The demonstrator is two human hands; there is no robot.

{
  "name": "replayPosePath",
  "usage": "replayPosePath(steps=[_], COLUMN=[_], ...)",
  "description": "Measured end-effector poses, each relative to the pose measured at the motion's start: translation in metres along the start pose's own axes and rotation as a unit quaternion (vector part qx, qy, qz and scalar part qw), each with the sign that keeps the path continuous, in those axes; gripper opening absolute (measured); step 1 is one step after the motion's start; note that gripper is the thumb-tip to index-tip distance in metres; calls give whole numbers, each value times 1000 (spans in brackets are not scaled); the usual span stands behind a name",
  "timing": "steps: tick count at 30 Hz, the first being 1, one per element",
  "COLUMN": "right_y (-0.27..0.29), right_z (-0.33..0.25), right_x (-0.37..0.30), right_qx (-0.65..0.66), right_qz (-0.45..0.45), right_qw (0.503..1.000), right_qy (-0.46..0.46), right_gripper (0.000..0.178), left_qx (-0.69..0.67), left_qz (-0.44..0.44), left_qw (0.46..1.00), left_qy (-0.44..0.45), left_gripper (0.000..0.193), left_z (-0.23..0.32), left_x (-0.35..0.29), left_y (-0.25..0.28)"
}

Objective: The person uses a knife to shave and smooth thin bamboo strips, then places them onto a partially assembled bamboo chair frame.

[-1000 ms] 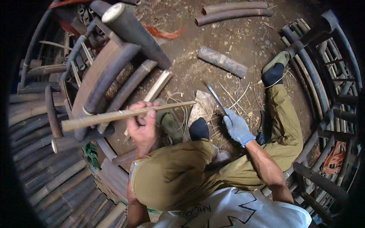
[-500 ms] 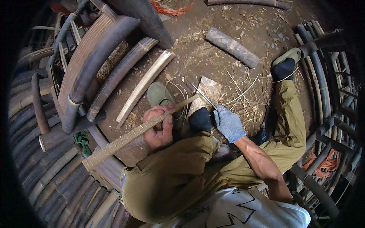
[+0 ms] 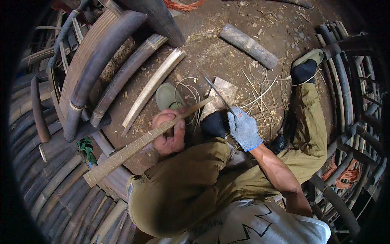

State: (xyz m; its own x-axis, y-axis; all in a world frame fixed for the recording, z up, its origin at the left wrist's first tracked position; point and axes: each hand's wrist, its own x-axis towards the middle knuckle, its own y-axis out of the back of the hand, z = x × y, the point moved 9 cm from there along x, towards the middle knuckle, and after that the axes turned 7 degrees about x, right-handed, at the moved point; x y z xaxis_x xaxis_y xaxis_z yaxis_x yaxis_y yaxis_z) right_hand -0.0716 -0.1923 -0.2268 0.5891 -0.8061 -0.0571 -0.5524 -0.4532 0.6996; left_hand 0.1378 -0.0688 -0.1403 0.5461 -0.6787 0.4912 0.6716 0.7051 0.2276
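My bare left hand [image 3: 170, 132] is closed around a long, flat bamboo strip [image 3: 138, 146], which slants from the lower left up to a narrower tip near the middle. In a grey knit glove with a blue cuff, my right hand [image 3: 244, 129] grips a knife [image 3: 217, 94]. Its thin dark blade points up and to the left, close to the strip's tip; the handle is hidden in the glove. Below the blade a pale wooden block [image 3: 221, 95] lies on the ground, next to my foot in a dark sock.
Bamboo pieces lean and lie at the left, with one split pale length [image 3: 154, 87] on the dirt. A short bamboo log [image 3: 249, 46] lies ahead. Thin shavings [image 3: 260, 95] are scattered beside the block. Bamboo racks [image 3: 357, 134] line the right, and orange cord [image 3: 343, 173] hangs there.
The bamboo strip has shifted slightly left and down at its lower end. The knife blade has moved a little, now tilted more steeply. Both hands keep their hold.
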Motion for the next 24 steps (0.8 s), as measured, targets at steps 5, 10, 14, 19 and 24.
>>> replayPosePath(steps=[5, 10, 14, 19, 24], right_y=[-28, 39, 109, 206, 240], right_z=[65, 27, 43, 9, -65], right_x=[-11, -3, -4, -1, 6], right_qx=[-98, 86, 128, 74, 142], right_qz=[-175, 44, 111, 287, 248], right_qw=[972, 989, 967, 955, 958], right_qy=[-120, -111, -189, -22, 24], right_gripper=[37, 41, 34, 41, 48], left_qx=[-17, 132, 114, 1, -14], left_qz=[-85, -285, -346, -305, -346], left_qw=[995, 939, 919, 919, 888], left_qy=[43, 141, 153, 250, 304], left_gripper=[33, 31, 25, 28, 34], left_z=[-4, -79, -87, 34, 122], left_x=[4, 8, 58, 192, 164], left_y=[-24, -101, -137, -101, -67])
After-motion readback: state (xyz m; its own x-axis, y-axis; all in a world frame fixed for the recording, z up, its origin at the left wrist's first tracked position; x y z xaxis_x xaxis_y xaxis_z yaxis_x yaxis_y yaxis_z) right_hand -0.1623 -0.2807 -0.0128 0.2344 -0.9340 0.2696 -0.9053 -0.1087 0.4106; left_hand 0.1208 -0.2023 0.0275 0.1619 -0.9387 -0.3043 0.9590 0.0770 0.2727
